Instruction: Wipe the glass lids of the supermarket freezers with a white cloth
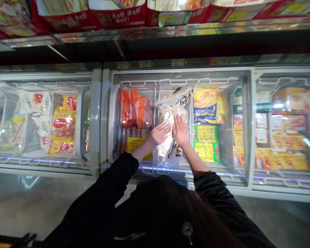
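Observation:
Both my hands reach into the middle section of a chest freezer. Under them lies a clear and white plastic bag (167, 151) with black lettering, its contents pale. My left hand (160, 133) rests flat on the bag's left part, fingers stretched out toward the right. On its right part lies my right hand (180, 131), fingers extended away from me. The two hands are close together but apart. Left of the bag are orange packs (135, 106), and to its right a blue-and-yellow pack (205, 113) and green-yellow packs (206, 144).
A white wire divider (192, 137) runs beside the bag. The freezer's front rail (167, 169) crosses below my forearms. Other freezer sections with packs (63, 124) and boxes (281, 158) flank this one. A shelf (155, 32) with red cartons (119, 16) hangs above.

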